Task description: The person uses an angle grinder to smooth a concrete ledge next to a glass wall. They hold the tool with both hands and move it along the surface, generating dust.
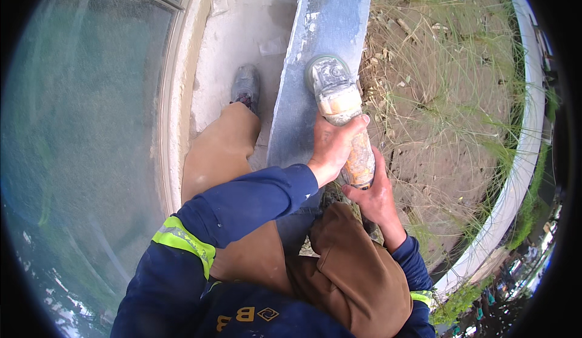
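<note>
A dusty yellow and grey angle grinder (339, 104) is in both my hands, its round disc (313, 71) against the top of a long blue-grey ledge (291, 117). My left hand (332, 141) wraps round the body just behind the grinder's head. Farther back, my right hand (374, 192) grips the rear end of the body. Pale patches and worn paint mark the ledge near its far end. The underside of the disc is hidden.
A large dusty glass pane (97, 107) in a frame stands at the left. Between it and the ledge runs a pale concrete strip (233, 35), where my shoe (245, 84) rests. On the right lies a soil bed with grass (448, 107), bounded by a curved white kerb (526, 138).
</note>
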Demonstrator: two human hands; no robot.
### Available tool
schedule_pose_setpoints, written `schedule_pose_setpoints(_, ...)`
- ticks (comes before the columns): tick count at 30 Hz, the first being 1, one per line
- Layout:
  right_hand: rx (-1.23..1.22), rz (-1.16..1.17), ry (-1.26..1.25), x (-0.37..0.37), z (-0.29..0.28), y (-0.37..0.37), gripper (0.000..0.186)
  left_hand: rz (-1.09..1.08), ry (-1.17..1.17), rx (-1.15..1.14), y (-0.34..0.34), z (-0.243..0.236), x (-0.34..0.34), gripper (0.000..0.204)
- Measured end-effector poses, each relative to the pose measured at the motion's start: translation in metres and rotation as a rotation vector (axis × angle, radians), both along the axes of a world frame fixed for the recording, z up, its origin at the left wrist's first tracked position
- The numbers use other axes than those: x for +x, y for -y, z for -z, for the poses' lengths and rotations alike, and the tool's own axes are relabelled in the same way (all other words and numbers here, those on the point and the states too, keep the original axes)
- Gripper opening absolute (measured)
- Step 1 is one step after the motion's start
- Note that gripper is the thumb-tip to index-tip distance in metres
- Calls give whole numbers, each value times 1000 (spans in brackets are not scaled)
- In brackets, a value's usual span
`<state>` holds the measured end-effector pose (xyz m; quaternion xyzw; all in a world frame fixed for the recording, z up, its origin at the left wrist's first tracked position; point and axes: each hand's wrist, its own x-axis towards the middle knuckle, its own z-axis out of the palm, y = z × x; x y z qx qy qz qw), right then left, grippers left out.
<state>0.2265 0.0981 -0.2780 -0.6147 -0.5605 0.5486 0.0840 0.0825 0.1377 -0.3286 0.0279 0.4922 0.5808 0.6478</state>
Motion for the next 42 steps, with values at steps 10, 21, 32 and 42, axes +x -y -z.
schedule_pose_setpoints(10, -18, 149, -17, 15, -5, 22, 98, 73, 29, 25, 0, -9, 22, 44)
schedule_pose_setpoints(21, 68, 138, -6, -12, -19, 26, 95, 75, 34, 105, 4, -7, 8, 35)
schedule_pose_setpoints(32, 131, 207, -8, 14, -47, 37, 99, 135, 53, 253, 18, -45, 33, 64)
schedule_pose_setpoints(42, -97, 220, -168, 27, -9, 23, 99, 106, -42, 128, 11, -7, 40, 49)
